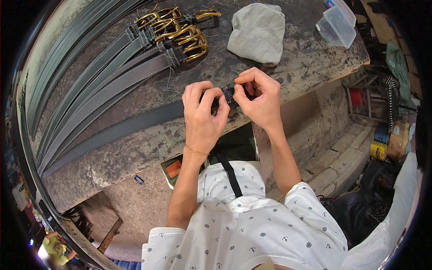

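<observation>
Plastic tub (340, 33) | contents unclear | left hand (201, 112), right hand (261, 99) at belt (148, 121)

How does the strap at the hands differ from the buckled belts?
The strap has the left hand and right hand at one end; neither touches the buckled belts. The strap lies singly near the bench's front edge, while the buckled belts overlap farther back. Gold buckles show on the buckled belts; none is clear on the strap. Both are long and greyish.
</observation>
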Tool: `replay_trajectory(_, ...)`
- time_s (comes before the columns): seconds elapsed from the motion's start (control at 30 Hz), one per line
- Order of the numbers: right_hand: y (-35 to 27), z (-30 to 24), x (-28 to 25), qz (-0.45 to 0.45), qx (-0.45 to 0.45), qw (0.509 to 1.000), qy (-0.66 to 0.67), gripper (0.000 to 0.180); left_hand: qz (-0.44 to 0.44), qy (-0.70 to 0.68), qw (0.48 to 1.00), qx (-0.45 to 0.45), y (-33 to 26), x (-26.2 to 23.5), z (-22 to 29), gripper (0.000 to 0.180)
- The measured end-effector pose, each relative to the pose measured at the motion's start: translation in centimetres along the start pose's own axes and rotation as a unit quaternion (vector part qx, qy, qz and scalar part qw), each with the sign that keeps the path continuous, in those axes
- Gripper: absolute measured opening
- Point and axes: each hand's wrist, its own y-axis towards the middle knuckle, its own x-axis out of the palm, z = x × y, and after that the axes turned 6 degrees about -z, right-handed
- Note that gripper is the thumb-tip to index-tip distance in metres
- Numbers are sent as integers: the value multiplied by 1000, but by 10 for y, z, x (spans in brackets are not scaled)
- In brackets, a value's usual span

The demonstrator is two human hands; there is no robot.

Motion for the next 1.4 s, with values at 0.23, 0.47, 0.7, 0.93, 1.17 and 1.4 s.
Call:
replay_trajectory(0.23,0,1,1,0,-10,1000,-14,11,10,-22,1000,8,0,-2,-1,14)
replay_trajectory(0.47,-7,8,-39,102,84,945,299,11,-7,-68,996,-56,47,6,6,26)
replay_trajectory(0.7,-21,6,-67,146,80,929,332,15,-173,143,955,194,143,48,-15,31)
replay_trajectory(0.93,-37,15,-74,141,77,930,331,15,-98,48,987,118,17,-9,23,23)
replay_trajectory(1.17,-32,9,-37,71,71,951,293,13,-50,96,987,120,-5,9,14,18)
replay_trajectory(1.4,-38,11,-24,55,34,992,112,11,-33,103,987,117,-9,18,13,16)
